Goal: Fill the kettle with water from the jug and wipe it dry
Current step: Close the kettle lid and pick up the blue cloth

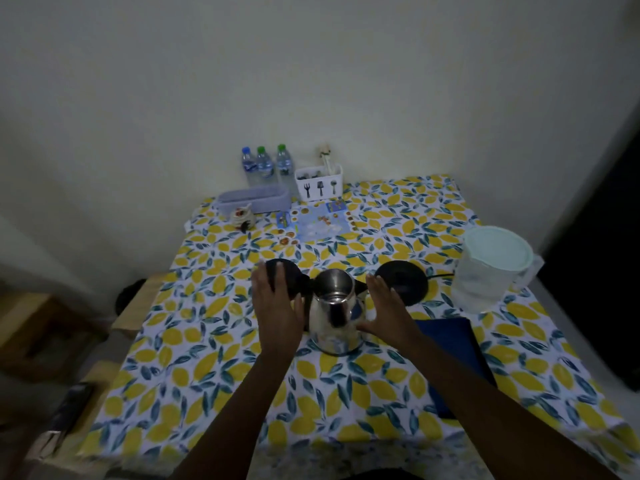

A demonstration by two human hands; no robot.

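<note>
A shiny steel kettle (334, 317) stands upright on the lemon-print tablecloth (214, 341), its mouth uncovered and its black lid (289, 271) swung back to the left. My left hand (277, 306) lies flat against the lid and handle side, fingers stretched out, gripping nothing that I can see. My right hand (384, 306) is spread open just right of the kettle, thumb near its wall. The clear water jug (491, 271) with a pale green lid stands at the right. A dark blue cloth (453, 355) lies under my right forearm.
The kettle's round black base (403, 282) with its cord sits behind my right hand. At the back stand three water bottles (265, 164), a white cutlery holder (318, 183), a grey tub (254, 200), a small figurine (242, 218) and a blue card (320, 221).
</note>
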